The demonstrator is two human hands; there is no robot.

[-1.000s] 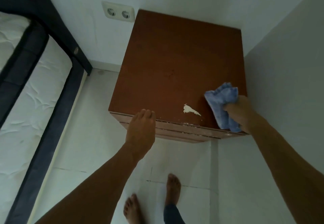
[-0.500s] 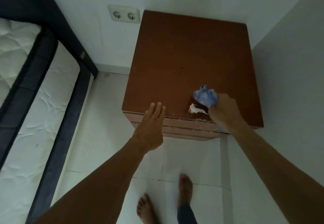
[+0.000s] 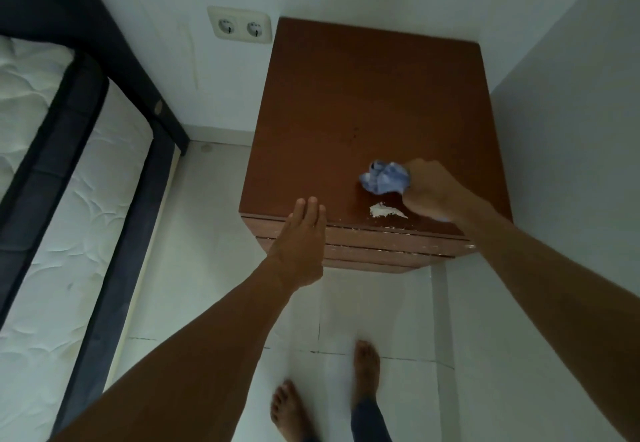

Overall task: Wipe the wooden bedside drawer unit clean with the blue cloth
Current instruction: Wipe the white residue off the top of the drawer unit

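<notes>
— Two hands over the drawer unit [image 3: 363, 102]: status?
— Right hand [image 3: 431, 192] was fisted around the bunched blue cloth [image 3: 384, 178], pressed on the unit's top near its front edge. Left hand [image 3: 301, 244] had fingers straight, holding nothing, at the front-left corner.
— Progress?
— Early, I judged. White patch [image 3: 386, 211] remained just front of the cloth; flecks along the drawer fronts.

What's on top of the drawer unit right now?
On the drawer unit: the blue cloth bunched in the right hand, and a white patch near the front edge. Whatever lies under cloth and hand is hidden.
</notes>
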